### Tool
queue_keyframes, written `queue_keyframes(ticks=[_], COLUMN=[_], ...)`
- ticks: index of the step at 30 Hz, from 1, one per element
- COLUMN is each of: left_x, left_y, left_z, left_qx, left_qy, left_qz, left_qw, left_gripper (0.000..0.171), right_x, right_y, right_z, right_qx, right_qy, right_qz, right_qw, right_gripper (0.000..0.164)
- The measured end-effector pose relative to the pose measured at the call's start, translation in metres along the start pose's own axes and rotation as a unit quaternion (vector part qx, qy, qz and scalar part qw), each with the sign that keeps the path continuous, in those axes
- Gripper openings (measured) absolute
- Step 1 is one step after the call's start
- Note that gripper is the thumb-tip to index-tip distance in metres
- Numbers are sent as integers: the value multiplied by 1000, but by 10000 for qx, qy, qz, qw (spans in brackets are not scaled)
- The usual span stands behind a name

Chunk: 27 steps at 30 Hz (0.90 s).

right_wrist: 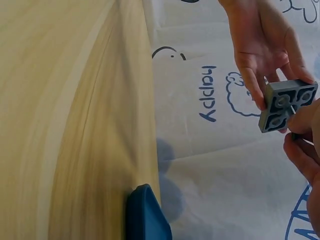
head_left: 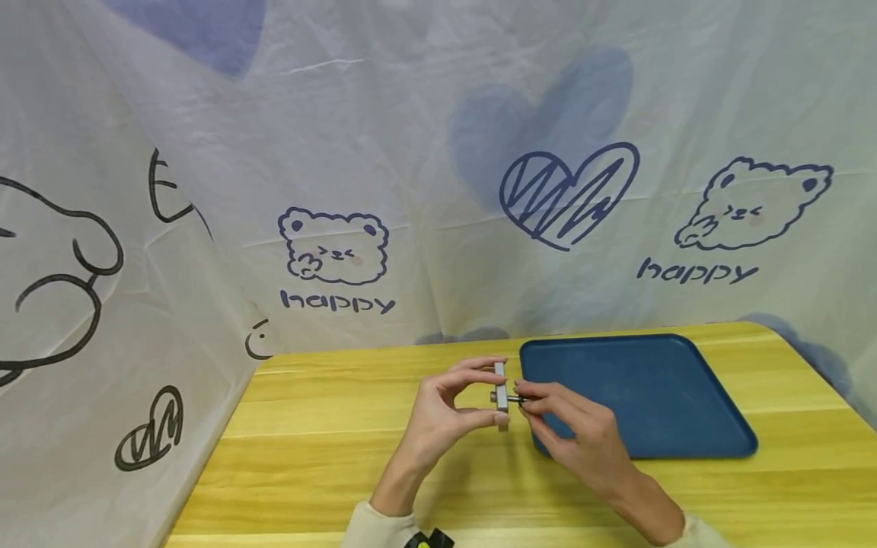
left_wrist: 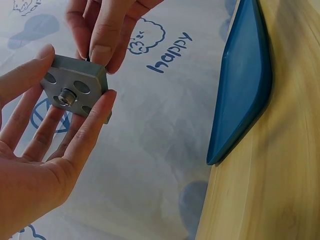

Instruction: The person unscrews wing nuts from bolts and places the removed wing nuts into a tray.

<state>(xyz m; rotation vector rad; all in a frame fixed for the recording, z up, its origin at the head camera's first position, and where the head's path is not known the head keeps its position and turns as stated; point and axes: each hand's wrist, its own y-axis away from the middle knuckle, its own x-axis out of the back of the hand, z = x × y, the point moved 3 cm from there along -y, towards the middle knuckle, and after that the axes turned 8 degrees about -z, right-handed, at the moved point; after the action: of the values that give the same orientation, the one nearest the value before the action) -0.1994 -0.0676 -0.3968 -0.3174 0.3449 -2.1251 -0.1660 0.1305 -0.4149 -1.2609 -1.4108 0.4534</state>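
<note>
My left hand (head_left: 436,417) holds a small square grey metal block (head_left: 501,396) upright by its edges, thumb on one side and fingers on the other. Several round holes pierce the block's flat face (left_wrist: 64,81) in the left wrist view. A bolt with a round silver head (left_wrist: 67,97) passes through its middle. On the other side a thin metal shank (head_left: 514,399) sticks out, and the fingertips of my right hand (head_left: 582,438) pinch its end. The right wrist view shows the block's recessed back (right_wrist: 272,114); those fingers partly cover it and the shank's tip.
A blue rectangular tray (head_left: 640,396) lies on the yellow wood-grain table (head_left: 308,449), behind and beside my right hand. Pale printed cloth (head_left: 425,175) hangs behind the table and along its left. A black and yellow object (head_left: 430,540) is at my left sleeve.
</note>
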Motion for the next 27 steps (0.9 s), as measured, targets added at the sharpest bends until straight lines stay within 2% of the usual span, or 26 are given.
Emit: queue_keyframes(ticks=[3,6,8,12,14,17,19,21,23,24,27], left_x=[1,1,2,0,-1,-3,-4,-5,-6,-7,-8], left_y=[0,1,1,1,1,1,1,0,0,0,-1], left_z=[0,1,1,0,0,0,0,-1,-1,-1,-2], left_qx=[-16,8,52,137,150,128,119,111,94,88,68], left_qy=[-40,-76,-52,206,323,340,316,312,323,327,312], left_qz=[18,68,99,42,-24,-116,-160,-207,-268,-295,-363], left_qw=[10000,9999,9999,9997,9994,9993,9993,9992,9991,9990,9988], left_gripper=[38,38,38,39,39,40,38,37,36,36,36], right_x=[1,4,6,7,7,7,6,5,4,3,3], right_y=[-1,-2,-2,-2,-1,1,3,5,7,7,8], right_z=[0,1,2,7,10,15,17,19,20,21,21], right_qx=[-337,-1051,-1625,-2822,-3420,-4155,-4487,-4660,-4735,-4739,-4676], right_qy=[-433,-1157,-1579,-2182,-2538,-3107,-3482,-3793,-4039,-4115,-4226], right_qz=[-73,-172,-224,-363,-402,-448,-518,-620,-709,-737,-803], right_qw=[9985,9876,9737,9335,9039,8537,8214,7969,7795,7751,7722], right_gripper=[4,28,32,21,22,32,38,42,46,46,47])
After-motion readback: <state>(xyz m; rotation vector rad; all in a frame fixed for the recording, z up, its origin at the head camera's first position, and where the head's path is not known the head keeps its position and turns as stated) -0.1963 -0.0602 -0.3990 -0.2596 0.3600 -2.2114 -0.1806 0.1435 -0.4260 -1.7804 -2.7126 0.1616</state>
